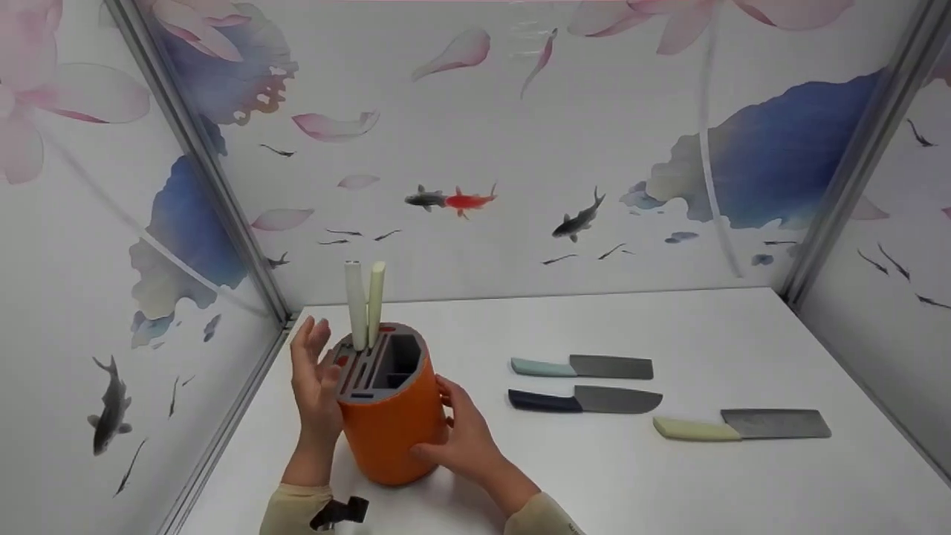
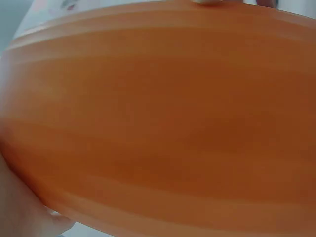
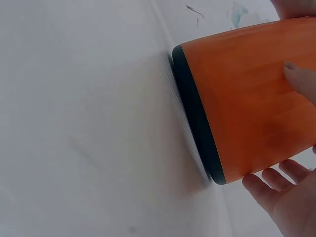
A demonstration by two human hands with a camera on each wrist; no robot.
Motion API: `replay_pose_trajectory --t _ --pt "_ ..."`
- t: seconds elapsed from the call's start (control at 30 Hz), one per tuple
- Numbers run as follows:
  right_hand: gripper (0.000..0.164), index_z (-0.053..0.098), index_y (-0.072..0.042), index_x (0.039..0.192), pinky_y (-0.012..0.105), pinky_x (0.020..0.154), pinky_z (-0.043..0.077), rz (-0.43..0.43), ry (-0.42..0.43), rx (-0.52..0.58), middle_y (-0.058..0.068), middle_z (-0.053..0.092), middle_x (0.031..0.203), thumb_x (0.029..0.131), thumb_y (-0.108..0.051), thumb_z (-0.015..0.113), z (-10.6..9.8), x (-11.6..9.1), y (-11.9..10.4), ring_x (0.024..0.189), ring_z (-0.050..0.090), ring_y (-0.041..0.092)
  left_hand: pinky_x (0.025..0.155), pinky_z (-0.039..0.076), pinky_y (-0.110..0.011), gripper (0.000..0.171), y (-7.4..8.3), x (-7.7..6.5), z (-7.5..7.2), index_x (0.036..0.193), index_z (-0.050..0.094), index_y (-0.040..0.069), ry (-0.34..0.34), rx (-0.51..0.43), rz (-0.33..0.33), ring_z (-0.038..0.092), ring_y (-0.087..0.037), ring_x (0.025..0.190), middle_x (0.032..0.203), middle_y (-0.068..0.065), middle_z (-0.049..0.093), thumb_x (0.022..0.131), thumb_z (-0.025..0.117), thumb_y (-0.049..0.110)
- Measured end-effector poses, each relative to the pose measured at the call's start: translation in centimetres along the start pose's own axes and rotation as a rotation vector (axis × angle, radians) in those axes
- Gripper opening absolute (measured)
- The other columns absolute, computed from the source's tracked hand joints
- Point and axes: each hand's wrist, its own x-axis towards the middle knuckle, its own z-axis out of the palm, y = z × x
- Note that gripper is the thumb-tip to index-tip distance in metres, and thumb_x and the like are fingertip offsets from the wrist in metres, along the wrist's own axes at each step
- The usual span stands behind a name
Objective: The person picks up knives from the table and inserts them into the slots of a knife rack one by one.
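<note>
An orange knife block with a grey slotted top and a dark base stands upright at the left of the white table. Two handles rise from its slots: a whitish one and a pale yellow-green one. My left hand rests along the block's left side, fingers pointing up past the rim. On the other side my right hand grips the lower body, thumb in front and fingers round the right side. Orange wall fills most of the left wrist view.
To the right lie a cleaver with a mint handle, a knife with a dark navy handle and a cleaver with a pale yellow handle. All blades point right. Printed panels wall the table at the back and sides.
</note>
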Motion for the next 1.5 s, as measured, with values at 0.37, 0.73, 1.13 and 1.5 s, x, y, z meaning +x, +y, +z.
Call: replay_pose_trajectory --t 0.37,0.73,1.13,1.5 --pt "0.103 0.031 -0.038 0.163 0.053 0.118 0.05 0.005 0.007 0.002 -0.011 0.043 0.164 0.081 -0.047 0.092 -0.2 -0.1 -0.1 0.146 0.049 0.022 0.116 0.046 -0.021 0.121 -3.7 -2.6 -1.5 0.171 0.013 0.011 -0.252 -0.201 0.005 0.051 -0.017 0.144 0.167 -0.011 0.041 0.085 0.078 0.065" --pt "0.101 0.031 -0.041 0.162 0.054 0.119 0.048 0.024 0.003 -0.001 -0.012 0.043 0.163 0.081 -0.049 0.091 -0.2 -0.1 0.0 0.147 0.049 0.023 0.117 0.046 -0.022 0.121 -5.0 -3.3 -2.5 0.17 0.02 0.008 -0.361 -0.22 -0.054 0.054 -0.014 0.14 0.161 -0.007 0.05 0.077 0.095 0.029" --pt "0.094 0.032 -0.033 0.164 0.052 0.115 0.052 -0.068 0.053 -0.019 0.007 0.046 0.165 0.088 -0.045 0.087 -3.2 -0.5 1.2 0.147 0.051 0.037 0.113 0.05 -0.022 0.113 -4.7 -3.8 -2.5 0.166 0.03 0.012 -0.375 -0.146 -0.122 0.059 -0.014 0.132 0.154 -0.004 0.056 0.073 0.094 0.016" --pt "0.088 0.04 -0.023 0.162 0.056 0.108 0.056 -0.143 0.155 -0.106 0.016 0.056 0.152 0.089 -0.031 0.088 -10.7 -1.0 2.7 0.139 0.058 0.04 0.111 0.052 -0.023 0.112 -4.5 -3.7 -2.4 0.166 0.031 0.015 -0.328 -0.143 -0.147 0.058 -0.015 0.132 0.155 -0.006 0.055 0.072 0.091 0.008"
